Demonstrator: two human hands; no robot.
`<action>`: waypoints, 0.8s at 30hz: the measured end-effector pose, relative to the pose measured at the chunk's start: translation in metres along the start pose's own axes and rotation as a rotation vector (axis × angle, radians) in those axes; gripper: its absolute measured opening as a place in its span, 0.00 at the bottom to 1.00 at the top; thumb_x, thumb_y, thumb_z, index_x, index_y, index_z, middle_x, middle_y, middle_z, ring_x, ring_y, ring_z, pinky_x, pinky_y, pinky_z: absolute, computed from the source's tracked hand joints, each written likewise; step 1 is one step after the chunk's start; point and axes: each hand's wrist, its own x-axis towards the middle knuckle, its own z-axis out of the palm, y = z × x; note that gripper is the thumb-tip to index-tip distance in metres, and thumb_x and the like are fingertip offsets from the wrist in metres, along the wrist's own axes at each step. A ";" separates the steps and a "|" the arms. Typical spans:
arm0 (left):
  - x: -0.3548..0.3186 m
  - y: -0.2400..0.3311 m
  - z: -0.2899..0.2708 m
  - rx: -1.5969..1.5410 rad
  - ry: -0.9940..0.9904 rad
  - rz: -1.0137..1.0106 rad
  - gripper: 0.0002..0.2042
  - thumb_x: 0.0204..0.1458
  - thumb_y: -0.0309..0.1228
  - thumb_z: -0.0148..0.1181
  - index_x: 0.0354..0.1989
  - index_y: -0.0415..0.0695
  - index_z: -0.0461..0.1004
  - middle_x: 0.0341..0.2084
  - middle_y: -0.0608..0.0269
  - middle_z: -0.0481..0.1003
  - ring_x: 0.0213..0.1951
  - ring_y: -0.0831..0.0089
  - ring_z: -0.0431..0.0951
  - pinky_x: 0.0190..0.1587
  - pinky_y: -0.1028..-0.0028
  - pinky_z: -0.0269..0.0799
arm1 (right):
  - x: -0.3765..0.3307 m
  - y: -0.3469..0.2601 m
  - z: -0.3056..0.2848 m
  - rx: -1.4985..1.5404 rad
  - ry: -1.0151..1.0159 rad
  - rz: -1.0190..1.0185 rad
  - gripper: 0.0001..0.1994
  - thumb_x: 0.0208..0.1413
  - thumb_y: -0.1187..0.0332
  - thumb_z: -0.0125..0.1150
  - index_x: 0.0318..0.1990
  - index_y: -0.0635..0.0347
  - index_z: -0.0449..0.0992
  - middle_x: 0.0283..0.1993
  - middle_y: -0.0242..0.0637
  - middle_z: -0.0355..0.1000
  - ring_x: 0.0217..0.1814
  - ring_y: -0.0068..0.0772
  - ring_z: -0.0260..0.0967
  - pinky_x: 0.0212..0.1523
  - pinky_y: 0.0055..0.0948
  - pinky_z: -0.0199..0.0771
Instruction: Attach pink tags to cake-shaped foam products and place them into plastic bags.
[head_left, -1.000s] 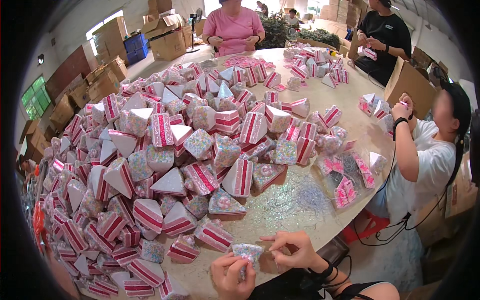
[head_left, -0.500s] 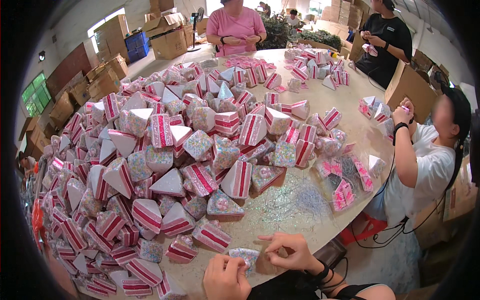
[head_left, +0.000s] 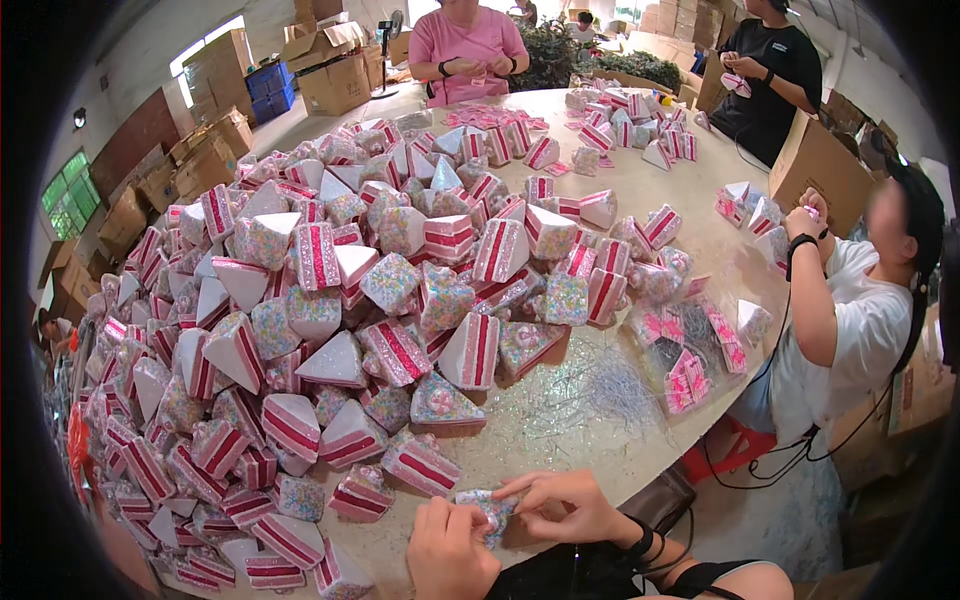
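A toy cake slice with a pastel sprinkle-covered top is held low at the table's front edge. My left hand is closed around its left side, fingers curled. From the right, my right hand reaches over, its index finger on the slice's upper edge and the thumb close by. The fingers bend in a pinch, but anything thin between them is too small to make out. Just beyond my hands lies another cake slice with white sides and a dark pink stripe.
A large heap of cake slices covers the table's left and middle. Silvery threads lie loose beside a clear bag of pink tags. Co-workers sit or stand at the right, far side and far right.
My right hand has moved left, bringing its outstretched index finger onto the cake slice. The slice has tilted slightly, and my left hand stays at its side.
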 end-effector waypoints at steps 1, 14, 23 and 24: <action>0.001 -0.001 0.000 -0.001 -0.003 0.000 0.09 0.39 0.16 0.57 0.30 0.38 0.68 0.29 0.49 0.65 0.34 0.48 0.68 0.36 0.56 0.63 | -0.001 -0.001 0.001 -0.001 0.002 0.002 0.08 0.45 0.78 0.67 0.34 0.65 0.76 0.46 0.50 0.77 0.46 0.35 0.76 0.44 0.28 0.74; -0.008 -0.027 0.014 0.052 -0.025 0.094 0.10 0.38 0.18 0.64 0.29 0.41 0.71 0.29 0.55 0.68 0.36 0.56 0.69 0.37 0.63 0.65 | -0.004 0.000 0.006 -0.039 -0.013 -0.019 0.07 0.46 0.77 0.67 0.33 0.65 0.75 0.47 0.52 0.76 0.45 0.36 0.77 0.41 0.27 0.75; -0.010 -0.016 0.012 -0.031 0.099 0.166 0.09 0.43 0.16 0.60 0.32 0.40 0.71 0.31 0.53 0.68 0.35 0.54 0.69 0.37 0.61 0.65 | -0.002 -0.001 0.005 -0.086 -0.007 -0.040 0.08 0.45 0.78 0.67 0.33 0.66 0.76 0.46 0.51 0.77 0.44 0.35 0.78 0.40 0.26 0.75; -0.010 -0.012 0.011 -0.037 0.135 0.152 0.08 0.43 0.16 0.57 0.33 0.39 0.70 0.31 0.51 0.67 0.36 0.52 0.69 0.38 0.58 0.64 | -0.001 0.000 0.005 -0.086 -0.004 -0.051 0.08 0.45 0.78 0.67 0.33 0.66 0.76 0.46 0.51 0.77 0.45 0.35 0.78 0.39 0.25 0.75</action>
